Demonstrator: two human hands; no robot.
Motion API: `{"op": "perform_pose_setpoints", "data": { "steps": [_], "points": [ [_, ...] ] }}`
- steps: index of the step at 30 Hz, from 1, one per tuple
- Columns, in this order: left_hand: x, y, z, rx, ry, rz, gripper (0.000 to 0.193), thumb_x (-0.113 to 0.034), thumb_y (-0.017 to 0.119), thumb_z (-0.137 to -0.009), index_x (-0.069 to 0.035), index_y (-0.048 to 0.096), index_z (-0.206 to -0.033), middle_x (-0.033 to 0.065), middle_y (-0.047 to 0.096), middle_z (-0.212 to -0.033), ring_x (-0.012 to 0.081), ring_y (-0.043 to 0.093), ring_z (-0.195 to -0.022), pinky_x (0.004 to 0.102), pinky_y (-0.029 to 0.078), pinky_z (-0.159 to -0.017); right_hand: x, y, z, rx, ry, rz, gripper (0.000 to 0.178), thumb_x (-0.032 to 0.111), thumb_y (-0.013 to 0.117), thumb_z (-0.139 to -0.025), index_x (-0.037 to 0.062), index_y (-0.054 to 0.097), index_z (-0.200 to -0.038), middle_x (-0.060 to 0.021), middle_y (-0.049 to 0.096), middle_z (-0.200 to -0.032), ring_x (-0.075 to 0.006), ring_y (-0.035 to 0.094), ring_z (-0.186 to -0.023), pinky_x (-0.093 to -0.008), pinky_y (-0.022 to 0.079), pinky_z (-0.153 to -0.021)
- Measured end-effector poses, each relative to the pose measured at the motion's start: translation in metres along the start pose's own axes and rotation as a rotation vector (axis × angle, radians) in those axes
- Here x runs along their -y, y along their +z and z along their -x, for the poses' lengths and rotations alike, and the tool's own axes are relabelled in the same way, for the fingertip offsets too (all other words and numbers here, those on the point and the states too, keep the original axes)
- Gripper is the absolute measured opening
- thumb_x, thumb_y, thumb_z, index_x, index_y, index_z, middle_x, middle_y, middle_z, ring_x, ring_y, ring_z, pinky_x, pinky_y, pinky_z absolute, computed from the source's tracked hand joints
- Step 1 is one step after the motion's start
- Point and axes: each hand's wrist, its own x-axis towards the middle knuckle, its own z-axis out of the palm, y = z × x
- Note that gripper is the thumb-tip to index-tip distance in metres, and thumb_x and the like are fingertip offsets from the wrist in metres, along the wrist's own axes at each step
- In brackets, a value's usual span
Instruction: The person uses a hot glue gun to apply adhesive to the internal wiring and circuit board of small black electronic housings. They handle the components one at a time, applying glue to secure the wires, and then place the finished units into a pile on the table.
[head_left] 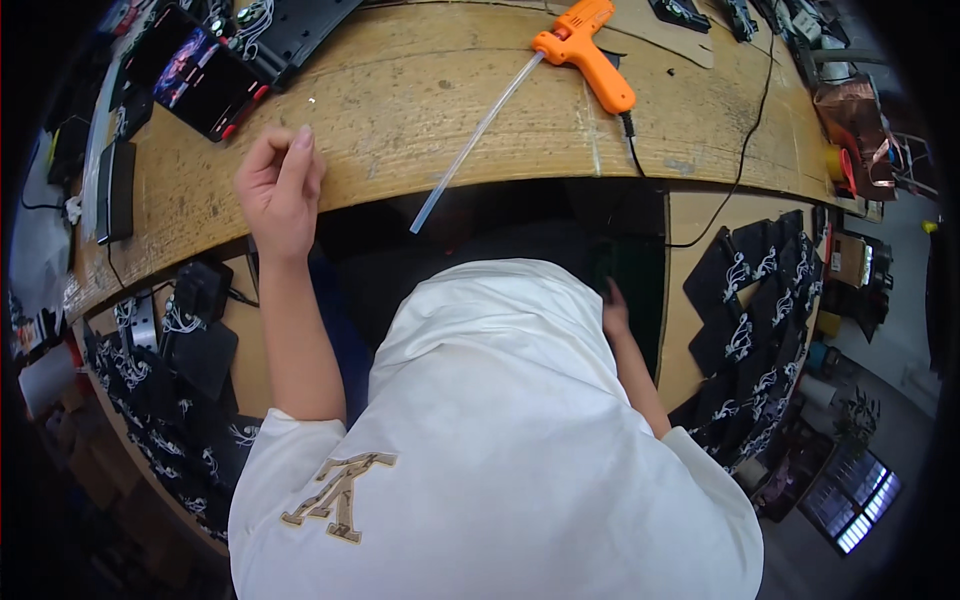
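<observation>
My left hand rests at the near edge of the wooden workbench, its fingers curled in and the thumb laid against them. Nothing shows in its grip. Low beside my body, below the bench edge, my right hand is partly hidden by my white shirt and in shadow; its fingers are hard to make out. An orange hot glue gun lies on the bench at the far middle, apart from both hands. From its back a long clear glue stick sticks out past the bench edge.
A phone with a lit screen stands at the far left, near a black box. The glue gun's black cord runs over the right edge. Boards on both sides carry several black pieces with white wires.
</observation>
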Motion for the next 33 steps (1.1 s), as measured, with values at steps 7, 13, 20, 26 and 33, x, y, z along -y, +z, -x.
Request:
{"op": "perform_pose_setpoints", "data": {
  "steps": [7,13,20,26,33],
  "points": [
    [-0.006,0.002,-0.003,-0.002,-0.019,-0.056,0.012,-0.004,0.056,-0.094,-0.004,0.054,-0.082,-0.0024,0.047,-0.062,0.0034,0.040,-0.053,0.0188,0.028,-0.048,0.137,-0.002,-0.022,0.154,0.126,-0.569,0.026,0.014,0.069,-0.087,0.0052,0.066,-0.112,-0.0002,0.066,-0.088,-0.0106,0.060,-0.082,-0.0246,0.046,-0.070],
    [-0.009,0.000,0.001,-0.032,-0.118,-0.168,0.011,-0.003,0.053,-0.093,-0.003,0.052,-0.083,-0.0008,0.047,-0.061,0.0056,0.041,-0.051,0.0211,0.032,-0.049,0.115,-0.001,-0.040,0.233,0.241,-0.814,0.005,0.011,0.070,-0.085,0.0055,0.070,-0.087,0.0035,0.058,-0.070,-0.0061,0.043,-0.051,-0.0236,0.031,-0.044],
    [-0.017,0.004,-0.001,-0.057,-0.098,-0.164,0.011,-0.004,0.062,-0.090,-0.002,0.058,-0.079,-0.0030,0.053,-0.066,0.0018,0.044,-0.057,0.0188,0.034,-0.051,0.185,-0.051,0.045,0.047,-0.272,0.788,0.015,0.010,0.055,-0.089,0.0025,0.068,-0.091,-0.0261,0.064,-0.082,-0.0466,0.062,-0.078,-0.0531,0.049,-0.071],
    [-0.016,0.003,0.003,-0.050,-0.060,-0.261,0.013,-0.004,0.061,-0.089,-0.002,0.056,-0.078,-0.0012,0.052,-0.065,0.0031,0.046,-0.055,0.0191,0.034,-0.050,0.388,-0.083,0.068,-0.188,-1.190,0.092,0.015,-0.004,0.071,-0.074,0.0011,0.066,-0.087,-0.0111,0.061,-0.069,-0.0247,0.058,-0.058,-0.0290,0.047,-0.057],
    [-0.019,0.008,-0.003,-0.084,-0.032,-0.325,0.014,-0.006,0.064,-0.088,-0.001,0.058,-0.076,-0.0024,0.052,-0.062,0.0030,0.043,-0.055,0.0210,0.034,-0.050,0.572,0.005,0.014,-0.288,-1.972,0.632,0.049,0.006,0.066,-0.074,0.0176,0.060,-0.121,-0.0079,0.059,-0.123,-0.0284,0.050,-0.122,-0.0437,0.040,-0.099]
  ]
}}
